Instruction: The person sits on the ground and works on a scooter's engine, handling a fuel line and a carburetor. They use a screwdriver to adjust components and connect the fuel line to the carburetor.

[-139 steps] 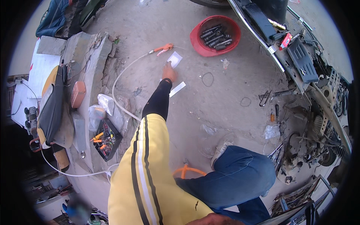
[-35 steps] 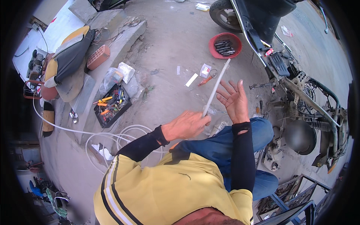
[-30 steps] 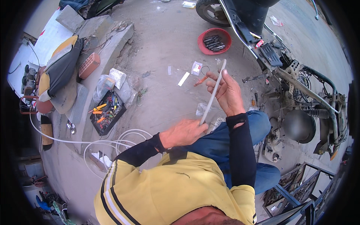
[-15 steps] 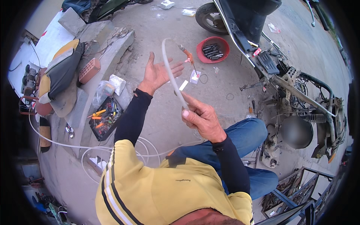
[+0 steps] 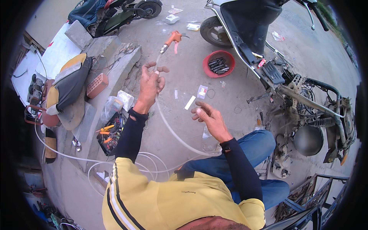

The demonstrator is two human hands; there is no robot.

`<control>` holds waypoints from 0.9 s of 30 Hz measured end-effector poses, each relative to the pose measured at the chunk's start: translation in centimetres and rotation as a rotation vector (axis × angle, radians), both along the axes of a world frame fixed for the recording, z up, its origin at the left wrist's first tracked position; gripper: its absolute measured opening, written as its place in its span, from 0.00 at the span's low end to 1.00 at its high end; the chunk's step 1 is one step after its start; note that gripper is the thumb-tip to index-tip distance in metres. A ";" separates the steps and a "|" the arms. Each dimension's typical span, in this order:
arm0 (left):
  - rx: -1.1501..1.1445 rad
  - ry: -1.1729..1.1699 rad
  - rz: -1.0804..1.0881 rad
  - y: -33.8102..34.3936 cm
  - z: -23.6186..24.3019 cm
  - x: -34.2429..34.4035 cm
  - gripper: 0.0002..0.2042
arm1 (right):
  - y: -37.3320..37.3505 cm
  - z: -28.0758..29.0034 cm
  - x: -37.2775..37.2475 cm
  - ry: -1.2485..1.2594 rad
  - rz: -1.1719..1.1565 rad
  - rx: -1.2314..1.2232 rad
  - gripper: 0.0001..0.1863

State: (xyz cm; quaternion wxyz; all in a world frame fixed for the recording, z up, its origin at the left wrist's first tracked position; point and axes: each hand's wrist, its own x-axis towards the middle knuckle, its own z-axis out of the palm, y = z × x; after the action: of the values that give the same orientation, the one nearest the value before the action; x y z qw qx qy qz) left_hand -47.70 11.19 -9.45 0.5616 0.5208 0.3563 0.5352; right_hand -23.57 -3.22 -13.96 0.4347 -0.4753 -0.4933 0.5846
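My left hand (image 5: 148, 87) is closed around a translucent air hose (image 5: 168, 128), just below its metal coupling. An orange air blow gun (image 5: 175, 36) sits at the hose's far end, above my fingers, with its thin nozzle turned to the right. From my hand the hose hangs in a curve toward my right knee. My right hand (image 5: 211, 121) is beside the hose and apart from it, fingers loosely bent and separated, holding nothing. A pale strip (image 5: 189, 102) and a small clear packet (image 5: 202, 92) lie on the ground beyond it.
At the right stands a stripped scooter frame (image 5: 299, 92). A red bowl (image 5: 207, 69) holds several dark cylindrical parts. On the left are a toolbox (image 5: 102, 143), a perforated brick (image 5: 97, 85) and a yellow-and-black seat (image 5: 76, 78). Hose loops (image 5: 155, 163) lie beside me.
The blow gun has swung up and left, its nozzle turning from down to rightward. My left hand has closed on the hose; my right hand has let go of it.
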 end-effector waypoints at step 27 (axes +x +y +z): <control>0.054 -0.830 -0.459 -1.0 5.5 6.6 0.19 | 5.9 13.6 -1.0 -0.237 0.005 0.535 0.18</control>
State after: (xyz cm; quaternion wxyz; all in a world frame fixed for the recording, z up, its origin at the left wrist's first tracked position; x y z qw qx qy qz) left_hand -41.08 10.22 -3.90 0.7465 0.3425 -0.0364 0.5693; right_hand -24.59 2.71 -0.36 0.4825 -0.4078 -0.6783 0.3752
